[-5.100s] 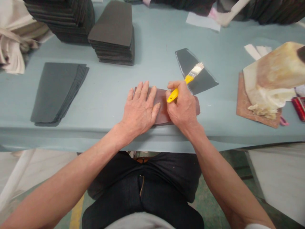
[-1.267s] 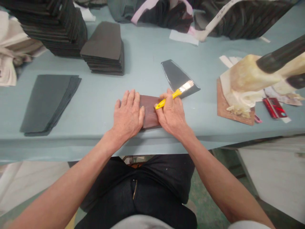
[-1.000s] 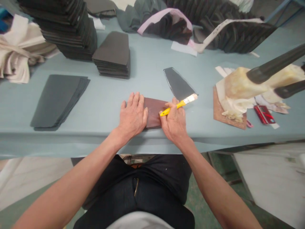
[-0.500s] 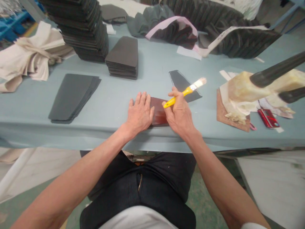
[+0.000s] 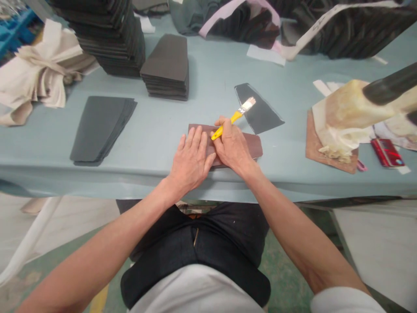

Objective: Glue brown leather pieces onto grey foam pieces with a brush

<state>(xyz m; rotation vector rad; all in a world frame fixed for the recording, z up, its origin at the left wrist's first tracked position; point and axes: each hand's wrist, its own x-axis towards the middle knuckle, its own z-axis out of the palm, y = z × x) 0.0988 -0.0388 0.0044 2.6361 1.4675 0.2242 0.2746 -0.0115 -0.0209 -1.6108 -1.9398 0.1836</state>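
Near the table's front edge lies a brown, leather-like panel (image 5: 253, 146), partly covered by both hands. My left hand (image 5: 191, 153) rests flat on its left part, fingers stretched out and holding nothing. Over the panel's middle, my right hand (image 5: 232, 145) keeps a yellow-handled paintbrush (image 5: 235, 116) between thumb and fingers, bristles pointing up and to the right. The right fingertips press down at the panel, close to the left thumb. Beyond the brush lies a dark grey tapered piece (image 5: 262, 114) with a pale edge.
At left, a fanned pile of dark panels (image 5: 99, 128) lies flat. Behind it stand a short stack (image 5: 167, 65) and a tall stack (image 5: 107, 39). To the right are a glue-crusted container (image 5: 345, 113) on a brown board and a red object (image 5: 387, 152). Cream cloth strips (image 5: 48, 65) lie far left.
My right hand, still gripping the brush, has moved left across the panel toward my left hand, uncovering the panel's right end. The view has shifted slightly.
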